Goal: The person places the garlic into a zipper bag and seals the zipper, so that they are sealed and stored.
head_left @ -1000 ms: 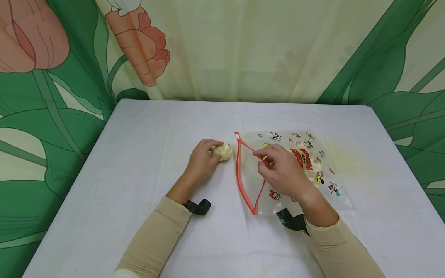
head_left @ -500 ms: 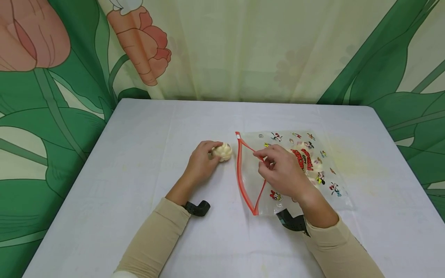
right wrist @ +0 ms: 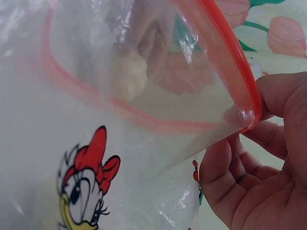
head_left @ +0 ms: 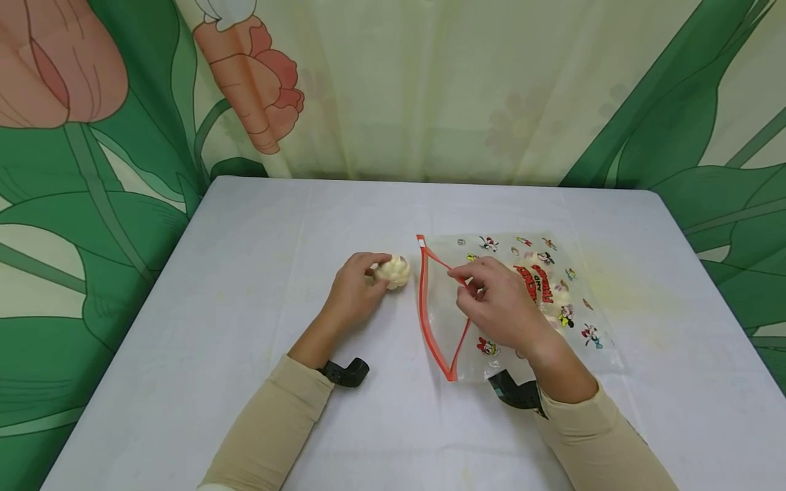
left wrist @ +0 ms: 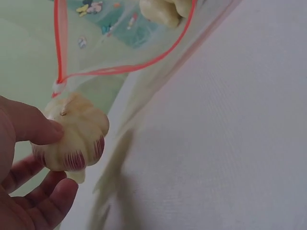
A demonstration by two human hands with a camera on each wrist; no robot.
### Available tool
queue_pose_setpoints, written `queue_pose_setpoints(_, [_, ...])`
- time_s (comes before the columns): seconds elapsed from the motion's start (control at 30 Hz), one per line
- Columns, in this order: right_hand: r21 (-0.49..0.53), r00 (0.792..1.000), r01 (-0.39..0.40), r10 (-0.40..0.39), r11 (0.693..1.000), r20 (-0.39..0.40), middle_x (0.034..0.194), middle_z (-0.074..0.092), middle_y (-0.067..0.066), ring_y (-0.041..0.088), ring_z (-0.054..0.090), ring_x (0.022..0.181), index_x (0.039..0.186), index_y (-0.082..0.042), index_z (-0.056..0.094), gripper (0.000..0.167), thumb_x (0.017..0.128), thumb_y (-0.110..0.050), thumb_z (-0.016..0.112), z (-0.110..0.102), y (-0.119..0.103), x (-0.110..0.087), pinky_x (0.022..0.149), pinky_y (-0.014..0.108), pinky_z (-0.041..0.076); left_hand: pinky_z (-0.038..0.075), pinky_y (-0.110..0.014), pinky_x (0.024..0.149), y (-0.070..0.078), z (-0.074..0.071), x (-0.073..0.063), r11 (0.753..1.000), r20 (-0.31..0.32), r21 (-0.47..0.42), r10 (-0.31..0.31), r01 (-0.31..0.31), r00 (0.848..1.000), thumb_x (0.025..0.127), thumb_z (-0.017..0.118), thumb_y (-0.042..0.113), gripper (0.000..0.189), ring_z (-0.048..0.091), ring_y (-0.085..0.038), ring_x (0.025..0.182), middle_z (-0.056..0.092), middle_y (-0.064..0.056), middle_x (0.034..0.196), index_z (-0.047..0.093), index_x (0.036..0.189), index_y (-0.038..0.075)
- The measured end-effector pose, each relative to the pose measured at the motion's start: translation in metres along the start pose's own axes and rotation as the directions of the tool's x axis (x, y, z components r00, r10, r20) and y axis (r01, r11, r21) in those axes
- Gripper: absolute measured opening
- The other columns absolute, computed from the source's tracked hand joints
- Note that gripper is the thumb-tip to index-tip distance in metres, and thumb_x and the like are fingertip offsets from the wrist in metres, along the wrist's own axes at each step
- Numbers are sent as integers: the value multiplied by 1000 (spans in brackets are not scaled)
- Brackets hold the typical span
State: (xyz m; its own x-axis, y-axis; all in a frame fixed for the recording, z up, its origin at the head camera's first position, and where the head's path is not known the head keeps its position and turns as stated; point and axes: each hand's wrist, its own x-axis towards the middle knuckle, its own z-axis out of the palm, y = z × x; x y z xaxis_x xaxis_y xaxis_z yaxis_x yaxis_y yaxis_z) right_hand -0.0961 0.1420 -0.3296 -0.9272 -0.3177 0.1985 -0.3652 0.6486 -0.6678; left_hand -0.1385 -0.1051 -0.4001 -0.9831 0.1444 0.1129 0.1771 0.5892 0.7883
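My left hand (head_left: 350,290) pinches a pale garlic bulb (head_left: 395,272) between thumb and fingers, just left of the bag's mouth. Up close in the left wrist view, purple streaks mark the garlic bulb (left wrist: 76,134). A clear zip bag (head_left: 448,351) with cartoon prints and a red zip edge lies with its mouth facing left. My right hand (head_left: 500,300) pinches the upper lip of that mouth and holds it raised, so the bag gapes. In the right wrist view, thumb and fingers grip the red edge (right wrist: 254,91). Pale lumps (left wrist: 160,10) show inside the bag, partly covered by prints.
A white cloth covers the table (head_left: 245,225), with the bag right of its middle. Behind the table's far edge hangs a curtain (head_left: 417,88) printed with leaves and tulips. A black wrist camera (head_left: 346,373) juts from the left wrist, another (head_left: 514,392) from the right.
My left hand has drawn back very slightly toward me and to the left, with the garlic bulb still pinched. The right hand and the gaping bag stay put.
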Motion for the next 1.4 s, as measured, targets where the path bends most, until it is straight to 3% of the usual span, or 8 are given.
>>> queue_pose_setpoints(0.2, [1, 1000, 3, -3, 1000, -2, 104, 63, 8, 17, 57, 80, 113, -4, 74, 26, 91, -2, 60, 1, 0, 0, 72, 37, 54, 53, -39, 85, 9, -7, -6, 996, 15, -77, -37, 38, 999, 88, 70, 2, 43, 63, -29, 103, 58, -15, 128, 64, 130, 5])
queue_pose_setpoints(0.4, [1, 1000, 6, -6, 1000, -3, 103, 64, 8, 17, 57, 80, 113, -4, 74, 26, 90, -2, 61, 1, 1, 1, 71, 36, 54, 54, -35, 81, 14, -13, -11, 986, 74, -132, -97, 106, 992, 89, 71, 6, 44, 63, -26, 104, 57, -11, 128, 62, 133, 9])
queue_pose_setpoints(0.8, [3, 1000, -1, 1, 1000, 9, 102, 63, 10, 18, 57, 82, 114, -3, 73, 27, 91, -2, 60, 0, 1, 1, 72, 37, 54, 55, -32, 72, 22, -19, -15, 968, 163, -201, -120, 152, 979, 90, 72, 14, 44, 62, -24, 102, 58, -6, 126, 61, 133, 11])
queue_pose_setpoints(1.1, [-13, 1000, 14, -14, 1000, -4, 97, 62, 4, 17, 58, 81, 112, -4, 74, 26, 90, -3, 61, -1, 0, 2, 71, 37, 54, 54, -32, 69, 30, -15, -16, 957, 220, -233, -120, 172, 968, 90, 73, 17, 42, 63, -22, 99, 61, -4, 122, 63, 131, 13])
queue_pose_setpoints(1.4, [-20, 1000, 12, -12, 1000, -4, 99, 62, 6, 18, 58, 81, 112, -3, 74, 26, 90, -4, 61, 0, -1, 2, 72, 38, 54, 54, -30, 68, 37, 1, -16, 955, 280, -234, -115, 184, 953, 91, 73, 19, 42, 65, -19, 97, 62, -3, 119, 63, 131, 14])
